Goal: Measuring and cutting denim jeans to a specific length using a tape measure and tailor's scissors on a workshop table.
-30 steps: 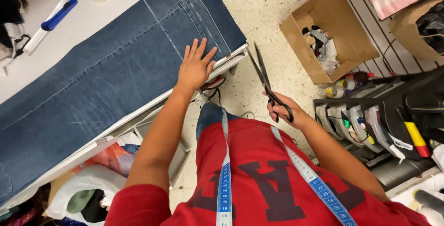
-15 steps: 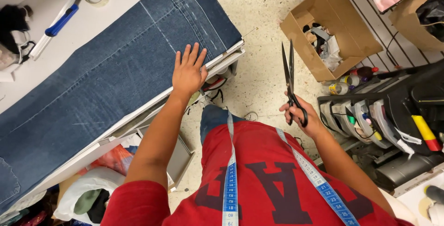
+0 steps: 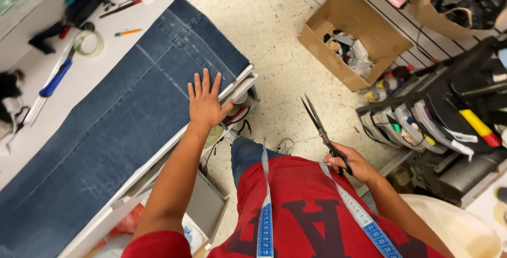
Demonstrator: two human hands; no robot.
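Blue measuring tape hangs over the person's red shirt, nearest the camera. The right hand grips black scissors by the handles, blades slightly parted, pointing up over the floor. The left hand lies flat, fingers spread, on the blue denim near the table edge. Beyond stands a cardboard box.

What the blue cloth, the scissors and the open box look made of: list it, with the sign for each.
Blue cloth under the left hand: denim by the look, matte, with stitched seam lines.
Scissors in the right hand: dark metal blades, slight sheen; handle material hidden.
Open box: brown cardboard, dull, with folded flaps.
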